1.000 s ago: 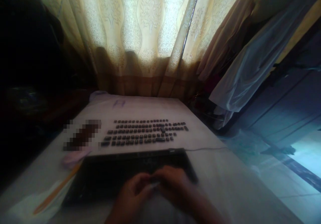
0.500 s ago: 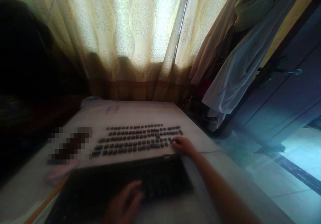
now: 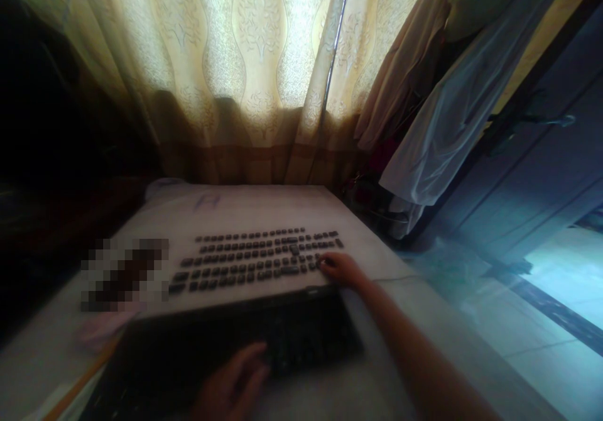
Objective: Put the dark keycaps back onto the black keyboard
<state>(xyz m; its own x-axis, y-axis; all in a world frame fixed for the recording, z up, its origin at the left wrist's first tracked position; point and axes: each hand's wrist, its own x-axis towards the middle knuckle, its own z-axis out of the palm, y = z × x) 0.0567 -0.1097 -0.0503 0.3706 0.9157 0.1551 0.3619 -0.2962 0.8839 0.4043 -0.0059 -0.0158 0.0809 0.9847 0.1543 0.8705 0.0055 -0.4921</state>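
Note:
A black keyboard base (image 3: pixel 202 333) stripped of many keys lies across the near part of the surface. Over its front edge rests my left hand (image 3: pixel 235 377), fingers loosely stretched and apart, holding nothing. Beyond the base, loose dark keycaps (image 3: pixel 240 269) are laid out in several rows like a keyboard's layout. My right hand (image 3: pixel 343 270) reaches to the right end of the nearer rows. Its fingertips are pinched together at a small dark keycap, which they partly hide. A thin cable (image 3: pixel 396 279) runs off behind my right wrist.
The keycaps lie on a white-covered table (image 3: pixel 264 204). Left of the base are a pink cloth-like thing (image 3: pixel 106 328), an orange stick (image 3: pixel 85 380) and a blurred-out brown object (image 3: pixel 129 274). Curtains (image 3: pixel 259 63) hang behind; clothes (image 3: pixel 438 119) and a door (image 3: pixel 527 157) stand right.
The view has shifted slightly. My right hand stays at the right end of the keycap rows, and my left hand keeps its place on the keyboard base.

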